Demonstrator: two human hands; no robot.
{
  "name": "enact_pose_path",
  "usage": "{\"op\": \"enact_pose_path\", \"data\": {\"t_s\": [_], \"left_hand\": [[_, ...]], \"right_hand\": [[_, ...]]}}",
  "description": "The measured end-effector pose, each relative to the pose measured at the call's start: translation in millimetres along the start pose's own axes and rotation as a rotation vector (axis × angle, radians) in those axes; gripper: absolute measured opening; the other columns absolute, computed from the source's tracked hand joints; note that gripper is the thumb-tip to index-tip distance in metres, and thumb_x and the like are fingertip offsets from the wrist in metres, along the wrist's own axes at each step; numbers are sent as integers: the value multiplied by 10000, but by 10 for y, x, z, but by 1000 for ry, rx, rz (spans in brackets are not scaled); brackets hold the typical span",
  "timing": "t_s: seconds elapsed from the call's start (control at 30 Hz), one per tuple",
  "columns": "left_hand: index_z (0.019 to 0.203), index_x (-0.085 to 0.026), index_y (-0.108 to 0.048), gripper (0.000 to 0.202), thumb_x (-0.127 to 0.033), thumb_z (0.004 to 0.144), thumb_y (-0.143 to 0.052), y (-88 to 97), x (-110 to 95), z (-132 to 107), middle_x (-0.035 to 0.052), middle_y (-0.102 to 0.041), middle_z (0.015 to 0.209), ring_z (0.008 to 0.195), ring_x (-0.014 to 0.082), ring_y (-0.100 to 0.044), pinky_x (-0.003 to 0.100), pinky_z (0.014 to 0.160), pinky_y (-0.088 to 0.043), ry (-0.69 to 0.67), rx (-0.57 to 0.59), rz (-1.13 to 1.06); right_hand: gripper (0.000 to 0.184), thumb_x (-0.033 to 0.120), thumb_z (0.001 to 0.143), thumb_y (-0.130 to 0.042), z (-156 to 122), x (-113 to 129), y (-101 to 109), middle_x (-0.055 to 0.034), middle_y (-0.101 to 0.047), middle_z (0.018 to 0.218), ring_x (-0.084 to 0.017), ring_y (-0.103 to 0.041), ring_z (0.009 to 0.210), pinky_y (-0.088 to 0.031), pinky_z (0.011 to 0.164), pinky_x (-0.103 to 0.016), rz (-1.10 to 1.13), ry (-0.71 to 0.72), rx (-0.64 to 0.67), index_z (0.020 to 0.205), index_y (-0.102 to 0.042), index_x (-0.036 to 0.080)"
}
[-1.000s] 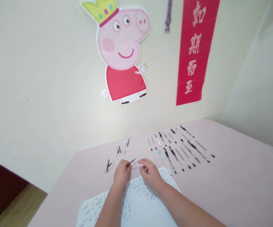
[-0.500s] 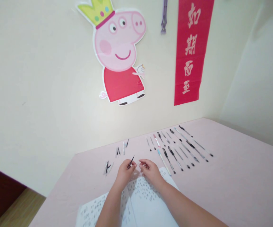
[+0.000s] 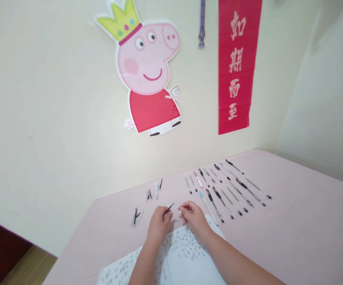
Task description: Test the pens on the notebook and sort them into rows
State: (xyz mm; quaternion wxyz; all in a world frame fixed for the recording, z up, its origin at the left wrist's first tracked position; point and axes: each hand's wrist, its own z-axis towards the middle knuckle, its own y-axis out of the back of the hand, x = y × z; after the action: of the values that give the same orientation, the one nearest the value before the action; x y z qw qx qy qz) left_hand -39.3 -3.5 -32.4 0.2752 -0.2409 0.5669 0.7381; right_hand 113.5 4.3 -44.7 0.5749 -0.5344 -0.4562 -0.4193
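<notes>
My left hand (image 3: 160,221) is closed round a thin, dark, pointed pen part (image 3: 168,208), whose tip slants up to the right past the fingers. Just to its right, my right hand (image 3: 191,215) has its thumb and fingers pinched together. Whatever sits between those fingertips is too small to make out. A short gap separates the two hands. Beneath them lies an open notebook (image 3: 186,271) with handwriting on both pages.
Beyond my right hand, pens and refills lie in two slanting rows, among them a light-blue pen (image 3: 210,206) and a black-capped pen (image 3: 222,202). Small piles of pen parts (image 3: 135,217) lie at the left on the pink tablecloth (image 3: 293,221). A wall (image 3: 70,118) stands behind.
Both hands have shifted slightly right in view, and the dark pen part in my left hand has tipped flatter. The camera view has tilted up a little.
</notes>
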Motion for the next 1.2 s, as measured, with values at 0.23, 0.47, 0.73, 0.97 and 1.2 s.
{"op": "enact_pose_path", "data": {"t_s": [0.23, 0.47, 0.73, 0.97, 1.2], "left_hand": [[808, -182, -614, 139, -224, 780, -485, -9, 61, -36, 56, -597, 838, 854, 195, -572, 312, 781, -427, -30, 22, 107], [816, -182, -617, 146, -208, 786, -477, -11, 40, -61, 48, -585, 846, 833, 177, -570, 290, 766, -418, -31, 70, 169], [836, -173, -613, 140, -189, 798, -479, -10, 5, -70, 42, -572, 859, 850, 163, -552, 276, 781, -403, -5, 93, 194], [854, -172, -611, 140, -210, 810, -484, -18, 17, -77, 44, -572, 878, 861, 162, -545, 273, 789, -398, -11, 90, 198], [846, -171, -616, 141, -198, 808, -483, -1, -23, -80, 42, -574, 867, 842, 161, -550, 275, 776, -402, 8, 97, 177]], "right_hand": [[239, 383, 685, -623, 37, 1, 29, 41, -558, 523, -80, -451, 400, -354, 423, -206, 53, -6, -81, 740, -538, 167], [242, 383, 684, -636, -2, 74, 30, 44, -546, 522, -78, -441, 422, -348, 436, -205, 81, -17, -78, 750, -548, 167], [256, 391, 671, -643, 9, 31, 31, 42, -543, 526, -85, -442, 433, -351, 434, -208, 57, -27, -66, 760, -560, 167], [259, 402, 665, -652, 17, 12, 33, 42, -544, 530, -88, -446, 433, -348, 434, -210, 47, -22, -68, 761, -568, 177], [275, 410, 660, -658, -1, 29, 31, 39, -543, 536, -89, -448, 443, -340, 440, -209, 55, -43, -56, 776, -573, 175]]}}
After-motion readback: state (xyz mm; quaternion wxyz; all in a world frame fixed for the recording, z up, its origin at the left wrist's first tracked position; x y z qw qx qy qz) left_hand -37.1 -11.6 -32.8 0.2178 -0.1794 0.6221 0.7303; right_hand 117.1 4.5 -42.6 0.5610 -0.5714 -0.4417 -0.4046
